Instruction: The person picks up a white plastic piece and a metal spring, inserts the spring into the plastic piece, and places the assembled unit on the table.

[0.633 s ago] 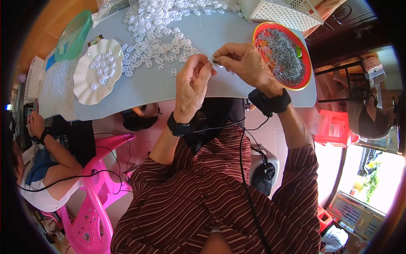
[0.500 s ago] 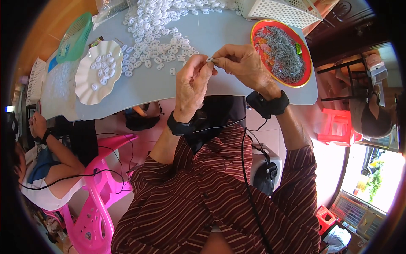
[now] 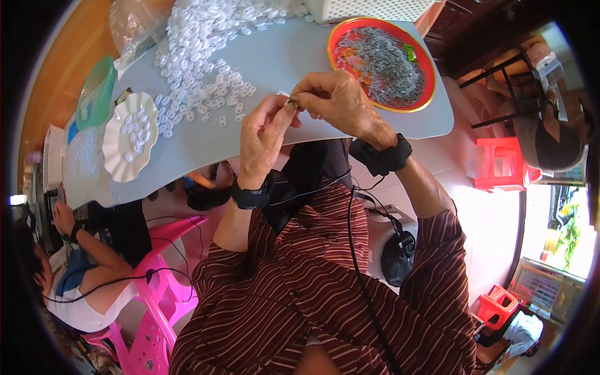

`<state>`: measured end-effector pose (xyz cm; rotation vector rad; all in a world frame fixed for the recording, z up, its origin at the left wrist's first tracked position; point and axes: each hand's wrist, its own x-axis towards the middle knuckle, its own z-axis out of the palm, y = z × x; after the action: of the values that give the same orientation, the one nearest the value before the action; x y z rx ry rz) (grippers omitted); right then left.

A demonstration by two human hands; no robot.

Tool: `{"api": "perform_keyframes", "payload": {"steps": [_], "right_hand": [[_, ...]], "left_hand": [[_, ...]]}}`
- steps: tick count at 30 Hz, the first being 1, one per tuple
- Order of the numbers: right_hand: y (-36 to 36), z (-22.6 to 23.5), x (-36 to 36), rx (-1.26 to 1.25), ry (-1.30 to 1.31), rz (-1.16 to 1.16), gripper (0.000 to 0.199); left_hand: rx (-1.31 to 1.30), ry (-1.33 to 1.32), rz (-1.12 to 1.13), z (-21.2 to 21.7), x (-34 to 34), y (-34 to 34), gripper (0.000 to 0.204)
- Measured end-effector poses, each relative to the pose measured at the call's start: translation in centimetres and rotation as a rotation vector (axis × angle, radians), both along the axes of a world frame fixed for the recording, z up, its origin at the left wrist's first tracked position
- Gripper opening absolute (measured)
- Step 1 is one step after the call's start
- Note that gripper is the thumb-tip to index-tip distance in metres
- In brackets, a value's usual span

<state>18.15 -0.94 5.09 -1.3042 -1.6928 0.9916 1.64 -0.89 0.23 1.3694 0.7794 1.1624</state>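
Observation:
My left hand (image 3: 262, 139) pinches a small white oval plastic piece (image 3: 283, 94), mostly hidden by the fingers, above the table's near edge. Against it, the closed fingertips of my right hand (image 3: 340, 103) press a tiny dark metal part (image 3: 292, 102), too small to make out well. Beyond the hands, many matching white pieces with two holes (image 3: 187, 87) are spread and heaped on the grey table (image 3: 281, 53). Right of them, a red tray with a yellow rim (image 3: 430, 84) holds a pile of small grey metal parts (image 3: 387, 69).
At left, a cream scalloped dish (image 3: 115, 164) holds several white pieces, beside a green basket (image 3: 100, 94). A white perforated basket (image 3: 375, 9) stands at the back. Another person's arm (image 3: 103, 256) is at lower left, near a pink chair (image 3: 165, 287). Red stools (image 3: 500, 164) stand at right.
The view has turned a little, so the table sits tilted and further left. My hands stay together at the white piece, with the right fingertips now closed over it more.

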Motion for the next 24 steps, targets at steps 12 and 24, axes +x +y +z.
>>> {"api": "perform_keyframes", "payload": {"steps": [12,24], "right_hand": [[5.6,-0.1,10.8,0.378,-0.777,-0.150,0.016],[6.8,-0.9,9.2,0.289,-0.923,-0.173,0.018]], "left_hand": [[0.088,0.067,0.014,-1.1,0.3,0.0,0.012],[0.150,0.195,0.019,-0.5,0.0,-0.3,0.013]]}}
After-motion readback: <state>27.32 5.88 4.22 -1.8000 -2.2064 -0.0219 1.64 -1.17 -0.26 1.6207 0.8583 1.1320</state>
